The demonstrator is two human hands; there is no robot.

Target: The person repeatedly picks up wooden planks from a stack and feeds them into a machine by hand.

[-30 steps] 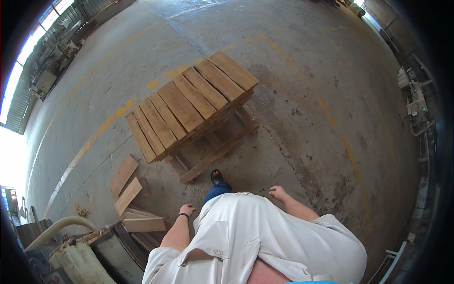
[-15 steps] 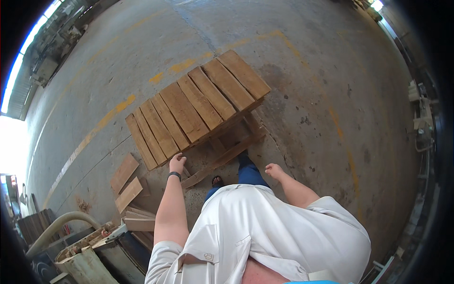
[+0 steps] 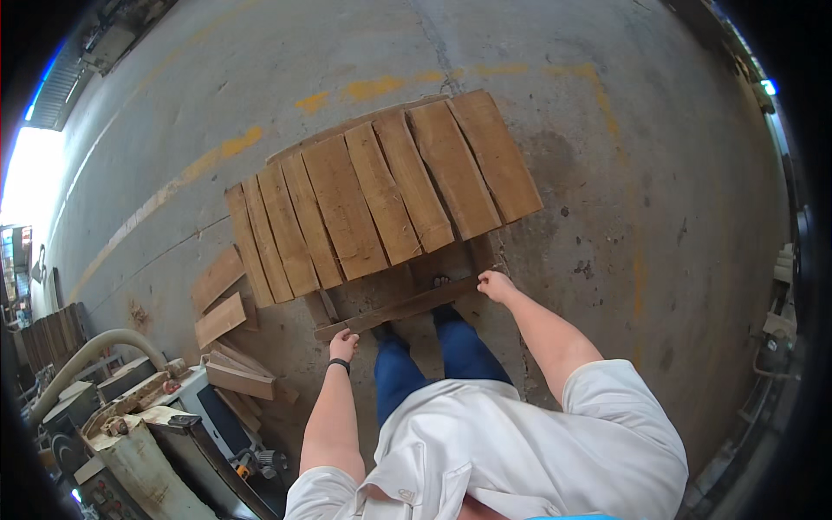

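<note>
A row of brown wooden planks (image 3: pixel 347 204) lies side by side on a low wooden frame in front of me. A long wooden rail (image 3: pixel 407 307) runs along the near side of that frame, lower than the planks. Near the rail's left end, my left hand (image 3: pixel 344 346) has its fingers curled closed against its edge. My right hand (image 3: pixel 496 287) is closed at the rail's right end, fingertips touching it. The exact grip of both hands is partly hidden. One sandalled foot (image 3: pixel 441 280) shows past the rail, beneath the planks' near edge.
Loose board offcuts (image 3: pixel 222 319) lie on the concrete floor to the left, with more pieces (image 3: pixel 240 380) piled closer to me. A worn machine (image 3: pixel 165 451) with a thick beige hose (image 3: pixel 104 344) stands at the lower left. Yellow lines (image 3: pixel 204 163) mark the floor.
Both hands have come to the ends of the rail; before, the left was by the planks' near edge and the right hung free. My view has shifted, and a back rail now shows beyond the planks.
</note>
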